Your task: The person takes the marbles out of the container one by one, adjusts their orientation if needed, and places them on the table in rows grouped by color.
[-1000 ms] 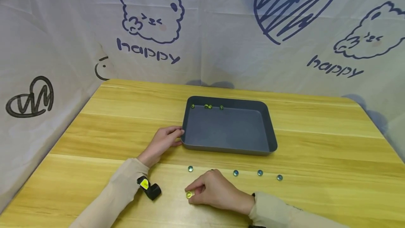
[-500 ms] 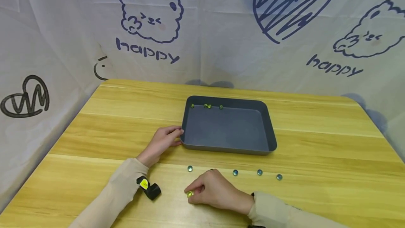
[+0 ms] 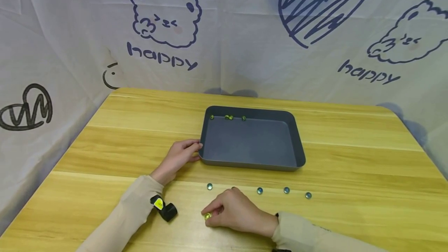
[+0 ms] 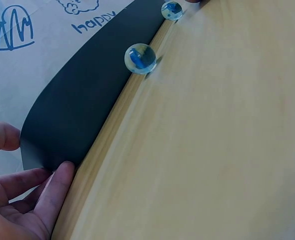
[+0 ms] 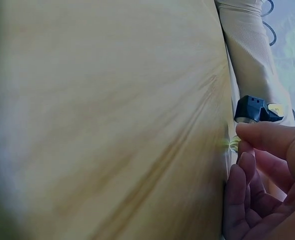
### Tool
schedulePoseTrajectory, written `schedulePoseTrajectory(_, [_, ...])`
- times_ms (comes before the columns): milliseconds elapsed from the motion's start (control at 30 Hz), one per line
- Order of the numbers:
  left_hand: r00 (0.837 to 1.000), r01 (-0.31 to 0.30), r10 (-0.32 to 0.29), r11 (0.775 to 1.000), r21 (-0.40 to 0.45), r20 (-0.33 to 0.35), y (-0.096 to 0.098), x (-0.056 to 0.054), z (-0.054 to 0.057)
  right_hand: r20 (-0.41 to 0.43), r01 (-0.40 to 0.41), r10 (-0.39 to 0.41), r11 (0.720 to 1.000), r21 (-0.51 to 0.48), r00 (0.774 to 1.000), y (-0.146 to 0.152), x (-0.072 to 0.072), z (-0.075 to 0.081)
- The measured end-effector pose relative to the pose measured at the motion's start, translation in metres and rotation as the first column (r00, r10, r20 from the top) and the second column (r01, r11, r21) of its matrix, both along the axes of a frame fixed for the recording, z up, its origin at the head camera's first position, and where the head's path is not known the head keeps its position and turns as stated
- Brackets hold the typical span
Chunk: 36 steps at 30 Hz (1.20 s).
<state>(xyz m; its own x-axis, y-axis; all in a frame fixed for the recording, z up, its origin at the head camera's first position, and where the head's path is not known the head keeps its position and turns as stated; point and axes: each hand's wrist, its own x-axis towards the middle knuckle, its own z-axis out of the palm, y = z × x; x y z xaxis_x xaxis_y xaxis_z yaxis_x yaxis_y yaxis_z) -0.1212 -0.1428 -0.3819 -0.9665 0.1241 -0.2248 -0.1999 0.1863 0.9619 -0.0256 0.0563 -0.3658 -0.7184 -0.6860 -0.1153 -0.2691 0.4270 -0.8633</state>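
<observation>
My left hand [image 3: 176, 160] grips the near left end of a dark grey rectangular tray [image 3: 250, 143]. The left wrist view has its fingers [image 4: 62, 182] against the tray's outer wall. Between thumb and index finger, my right hand [image 3: 238, 211] pinches a yellow glass marble [image 3: 208, 216], low over the tabletop and partly covered by the fingers. Several yellow-green marbles [image 3: 229, 117] lie along the tray's far wall. In front of the tray, blue-tinted clear marbles are spread in a loose row, one of them [image 3: 209, 186] between my hands and another [image 3: 259, 191] beyond my right hand.
The wooden table [image 3: 357, 174] ends at a white cloth backdrop [image 3: 245, 49] with drawn bears and hearts. More blue marbles [image 3: 308, 195] lie right of centre. A black wrist camera [image 3: 168, 211] sticks out from my left sleeve, left of the right hand.
My right hand has shifted very slightly left with the yellow marble, which is tilted a little differently in the fingers. The left hand, tray and other marbles stay in place.
</observation>
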Motion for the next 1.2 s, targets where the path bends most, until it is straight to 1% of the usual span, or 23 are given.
schedulePoseTrajectory(400, [1.0,-0.005,0.005,1.0,0.008,0.01,-0.004,0.003,-0.004,0.027,0.006,-0.006,1.0,0.003,1.0,-0.003,0.002,-0.001])
schedulePoseTrajectory(667, [1.0,-0.005,0.005,1.0,0.017,0.012,-0.007,0.005,-0.005,0.1,0.027,-0.028,1.0,0.014,0.995,-0.003,0.0,0.001])
schedulePoseTrajectory(767, [1.0,-0.006,0.005,1.0,0.02,0.013,-0.008,0.006,-0.006,0.105,0.007,-0.009,1.0,0.017,0.994,0.0,-0.001,0.006])
schedulePoseTrajectory(833, [1.0,-0.007,0.006,1.0,0.02,0.016,-0.007,0.005,-0.007,0.086,-0.007,0.005,1.0,0.017,0.996,0.003,-0.004,0.013])
schedulePoseTrajectory(900, [1.0,-0.009,0.008,1.0,0.021,0.021,-0.007,0.005,-0.008,0.025,-0.011,0.011,1.0,0.011,1.0,0.008,-0.01,0.024])
schedulePoseTrajectory(967, [1.0,-0.011,0.01,1.0,0.02,0.023,-0.006,0.005,-0.008,-0.057,0.017,-0.016,1.0,0.011,0.998,0.014,-0.019,0.037])
schedulePoseTrajectory(1033, [1.0,-0.014,0.014,1.0,0.018,0.024,-0.006,0.005,-0.008,-0.117,0.072,-0.069,0.997,0.019,0.991,0.02,-0.031,0.05])
schedulePoseTrajectory(1100, [1.0,-0.013,0.013,1.0,0.02,0.025,-0.006,0.005,-0.007,-0.155,0.141,-0.134,0.989,0.037,0.979,0.027,-0.045,0.062])
schedulePoseTrajectory(1200, [1.0,-0.007,0.006,1.0,0.026,0.024,-0.006,0.006,-0.008,-0.155,0.25,-0.231,0.96,0.122,0.961,0.038,-0.071,0.076])
